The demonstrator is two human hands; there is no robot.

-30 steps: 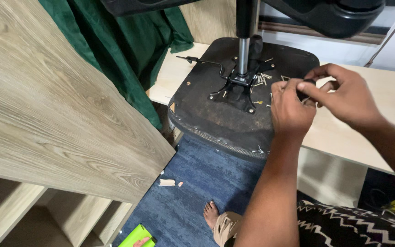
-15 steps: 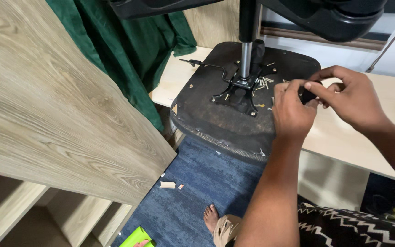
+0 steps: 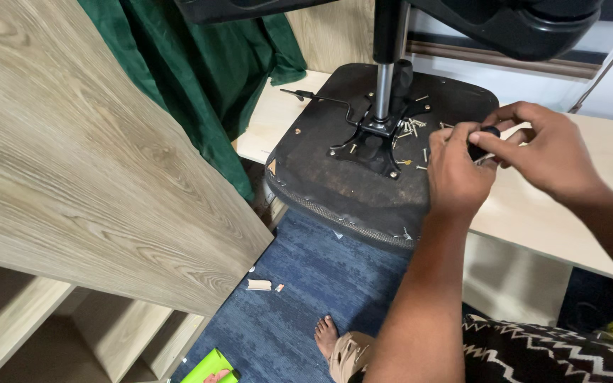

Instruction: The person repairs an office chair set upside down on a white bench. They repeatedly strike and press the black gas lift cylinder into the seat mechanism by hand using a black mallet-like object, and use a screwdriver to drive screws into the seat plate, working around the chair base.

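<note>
Overhead, both hands meet at the right edge of the upturned black chair seat [image 3: 363, 188], which lies on the pale bench [image 3: 533, 213]: the left hand [image 3: 455, 174] has its fingers clenched around a small black-handled tool [image 3: 482, 142], and the right hand [image 3: 544, 152] pinches the same tool's top with its fingertips. Loose screws [image 3: 409, 128] lie scattered on the seat around the metal mounting plate [image 3: 374, 142] and its upright post. Below, a bare foot [image 3: 326, 333] rests on the blue carpet [image 3: 306, 276] beside a wood-grain cabinet panel [image 3: 86, 156].

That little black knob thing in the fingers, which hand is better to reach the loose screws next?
Probably the left hand: it rests on the upturned black chair seat, closest to the scattered silver screws. The right hand pinches the small black knob further out.
</note>
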